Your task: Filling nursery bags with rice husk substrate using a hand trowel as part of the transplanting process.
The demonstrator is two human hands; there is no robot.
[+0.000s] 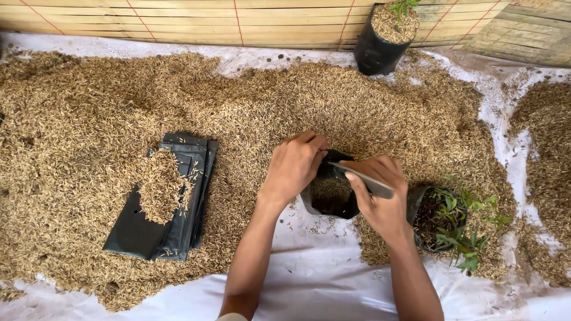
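1 head-worn camera supplies the only view. It looks steeply down and forward from close above the person's forearms, across the white plastic ground sheet and the spread of tan rice husks to the pale bamboo-slat wall along the top edge.

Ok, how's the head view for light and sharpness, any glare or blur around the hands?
Head view: soft even daylight, sharp throughout, no motion blur on the left hand or right hand; faint sheen on the small black plastic grow bag; the white ground sheet looks bright, slightly washed.
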